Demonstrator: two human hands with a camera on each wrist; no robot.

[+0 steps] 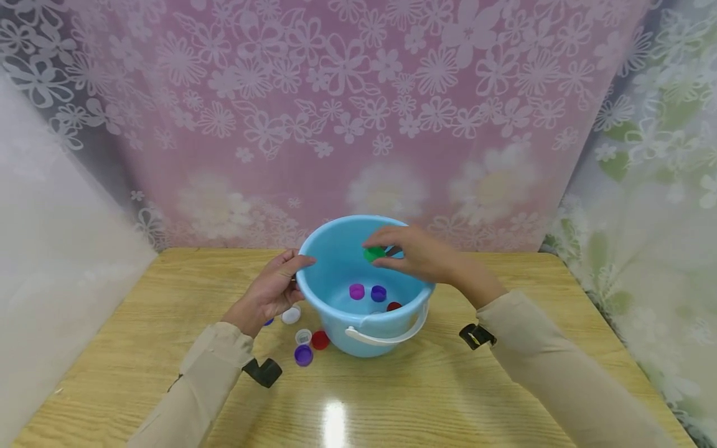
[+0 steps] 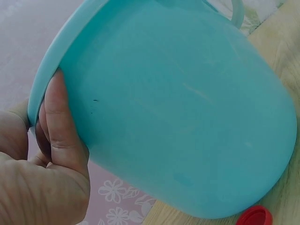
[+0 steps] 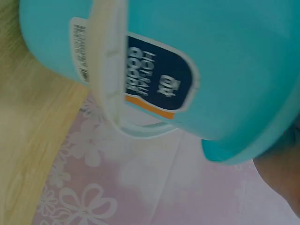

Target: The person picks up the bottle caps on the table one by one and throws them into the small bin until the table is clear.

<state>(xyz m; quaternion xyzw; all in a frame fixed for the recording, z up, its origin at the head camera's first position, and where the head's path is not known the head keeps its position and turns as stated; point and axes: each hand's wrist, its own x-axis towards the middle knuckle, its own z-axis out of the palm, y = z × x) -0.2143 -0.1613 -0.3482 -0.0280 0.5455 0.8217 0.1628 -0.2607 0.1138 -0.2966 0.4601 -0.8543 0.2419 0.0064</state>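
A light blue bucket (image 1: 330,249) with a white handle (image 1: 386,339) stands on the wooden table. My left hand (image 1: 274,286) grips its left rim, thumb over the edge and fingers underneath; the left wrist view shows those fingers (image 2: 61,117) against the outer wall. Over the bucket's mouth, my right hand (image 1: 417,255) pinches a green bottle cap (image 1: 374,253) between thumb and fingers. Inside the bucket lie a magenta cap (image 1: 356,291), a purple cap (image 1: 378,294) and a red cap (image 1: 394,306). In the right wrist view the hand is mostly hidden behind the rim.
Left of the bucket on the table (image 1: 448,398) lie a red cap (image 1: 320,340), a purple cap (image 1: 304,355) and white caps (image 1: 291,314). A blue one is partly covered by the left hand. A pink flowered curtain (image 1: 336,124) hangs behind the table.
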